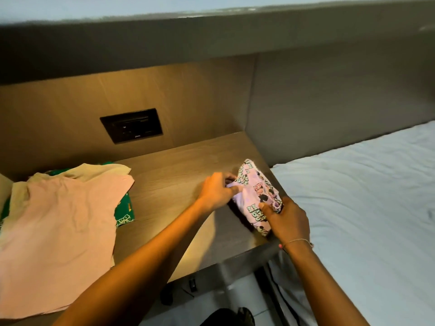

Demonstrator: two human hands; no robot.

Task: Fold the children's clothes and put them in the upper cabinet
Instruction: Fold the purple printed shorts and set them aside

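Forearms (150, 255) enter from six o'clock. Left hand (217, 191) and right hand (287, 221) pinch the lilac Minnie Mouse garment (257, 191); pink shirt (58, 231) at eight o'clock.

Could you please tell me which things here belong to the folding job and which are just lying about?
For the job: purple printed garment, held by the left hand and right hand; pink shirt; beige garment; green garment.
Lying about: wall socket; bed; desk.
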